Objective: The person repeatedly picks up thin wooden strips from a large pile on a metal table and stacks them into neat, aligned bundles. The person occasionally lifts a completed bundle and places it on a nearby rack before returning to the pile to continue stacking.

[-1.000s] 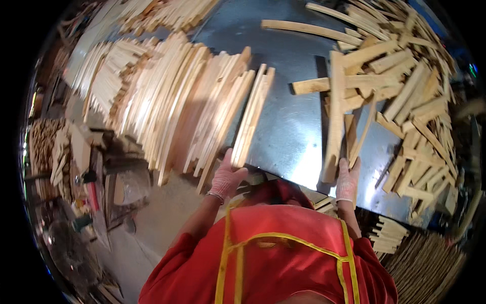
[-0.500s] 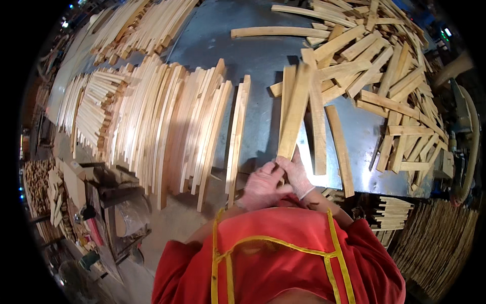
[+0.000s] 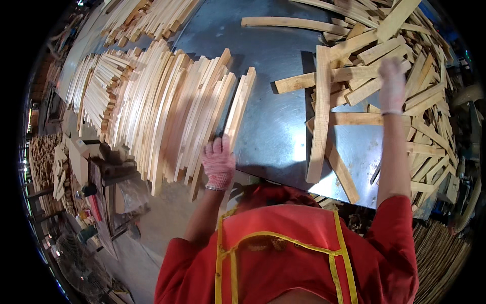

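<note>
My left hand (image 3: 219, 163), in a pinkish knit glove, lies with its fingers stretched out at the near end of a pair of pale wooden slats (image 3: 239, 104). Those slats stand slightly apart at the right end of a long row of slats (image 3: 169, 114). My right hand (image 3: 392, 87), also gloved, is smeared by motion above a jumbled heap of wooden pieces (image 3: 422, 104), so its fingers cannot be made out. Between my hands, a wooden board (image 3: 319, 126) lies lengthwise across a slanting piece (image 3: 342, 175). A broad board (image 3: 398, 20) shows over the heap's far side.
Everything lies on a grey metal tabletop (image 3: 273, 50). More slats (image 3: 152, 20) are grouped at the far left. Below left stand a cardboard box (image 3: 78, 162) and a fan (image 3: 78, 263). Stacked wood (image 3: 440, 253) fills the floor at lower right.
My hands have parted from the board they held together at the table's near edge. The left has gone to the slats on the left, the right out over the heap. That board is gone from there.
</note>
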